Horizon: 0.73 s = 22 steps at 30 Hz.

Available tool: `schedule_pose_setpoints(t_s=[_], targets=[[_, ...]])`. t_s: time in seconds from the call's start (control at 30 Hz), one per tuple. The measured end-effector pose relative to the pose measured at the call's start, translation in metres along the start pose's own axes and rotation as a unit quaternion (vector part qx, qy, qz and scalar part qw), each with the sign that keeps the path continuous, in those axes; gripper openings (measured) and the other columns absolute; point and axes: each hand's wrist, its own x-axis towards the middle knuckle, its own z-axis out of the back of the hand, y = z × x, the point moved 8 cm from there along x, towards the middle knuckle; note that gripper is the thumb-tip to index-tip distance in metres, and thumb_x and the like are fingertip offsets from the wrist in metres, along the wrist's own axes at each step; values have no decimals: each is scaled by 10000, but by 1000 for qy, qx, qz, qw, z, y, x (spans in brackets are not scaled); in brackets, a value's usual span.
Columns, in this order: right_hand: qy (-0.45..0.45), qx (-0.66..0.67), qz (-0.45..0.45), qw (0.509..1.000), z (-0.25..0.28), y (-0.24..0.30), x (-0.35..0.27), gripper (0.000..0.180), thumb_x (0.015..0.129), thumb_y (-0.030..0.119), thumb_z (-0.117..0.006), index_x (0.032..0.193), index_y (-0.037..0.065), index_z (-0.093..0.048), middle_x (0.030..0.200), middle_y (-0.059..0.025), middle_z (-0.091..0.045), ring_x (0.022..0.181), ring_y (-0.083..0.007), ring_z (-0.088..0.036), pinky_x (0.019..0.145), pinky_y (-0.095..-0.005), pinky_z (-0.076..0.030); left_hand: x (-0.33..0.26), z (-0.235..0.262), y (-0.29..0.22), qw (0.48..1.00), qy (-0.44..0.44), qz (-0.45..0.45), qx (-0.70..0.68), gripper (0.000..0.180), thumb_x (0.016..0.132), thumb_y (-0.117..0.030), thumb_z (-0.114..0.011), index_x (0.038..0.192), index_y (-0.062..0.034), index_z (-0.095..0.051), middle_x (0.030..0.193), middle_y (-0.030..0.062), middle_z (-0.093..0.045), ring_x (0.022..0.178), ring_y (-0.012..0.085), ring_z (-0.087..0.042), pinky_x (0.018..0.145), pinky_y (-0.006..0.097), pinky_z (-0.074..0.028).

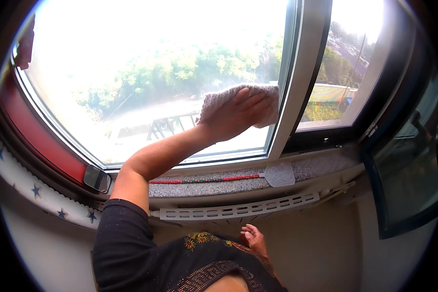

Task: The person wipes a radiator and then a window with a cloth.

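A pale, thick-textured cleaning cloth (pixel 218 101) lies against the window pane (pixel 170 63), near the right side of its frame. My left hand (pixel 241 111) presses it to the glass with the fingers stretched across it, and my bare forearm reaches up from a black short sleeve. Part of the cloth is hidden under the palm. Low in front of my body, my right hand (pixel 254 238) is apart from the window and the radiator. Its fingers are loosely bent, and nothing shows in them.
Below the pane, a fly swatter (pixel 280 175) with a red patterned handle rests on the speckled sill (pixel 321 165). A small dark glossy object (pixel 97 178) stands at its left end. Beneath runs a white radiator (pixel 238 208). A dark-framed sash (pixel 409 160) juts inward at the right.
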Motion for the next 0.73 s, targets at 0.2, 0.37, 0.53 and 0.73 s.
schedule_pose_setpoints(t_s=[0.2,0.37,0.53,0.73], targets=[[27,-13,-7,1000,14,0,2,422,933,104,-515,1310,-43,-395,1222,-152,-562,1079,-204,-583,910,-286,-458,60,98,62,982,-164,58,68,497,812,-112,-567,1302,-139,-490,1376,35,-433,1308,199,-365,1084,446,-240],[47,-11,3,999,27,-9,6,426,932,109,-515,1313,-37,-392,1222,-154,-561,1093,-208,-580,890,-282,-466,89,164,117,960,-254,122,-4,410,759,-13,-599,1149,-134,-572,1189,33,-544,1138,204,-485,948,374,-380],[37,-14,-10,999,22,-5,1,424,924,107,-530,1305,-37,-414,1207,-151,-572,1067,-204,-589,876,-285,-470,93,196,115,950,-275,138,46,461,749,12,-584,1202,-72,-561,1246,100,-543,1182,296,-493,978,430,-414],[12,12,-40,999,28,-7,-7,433,908,115,-559,1300,-23,-436,1202,-146,-582,1057,-199,-593,879,-284,-470,72,120,71,981,-169,98,-17,519,797,-15,-556,1297,-142,-501,1394,127,-427,1326,286,-359,1122,447,-244]])
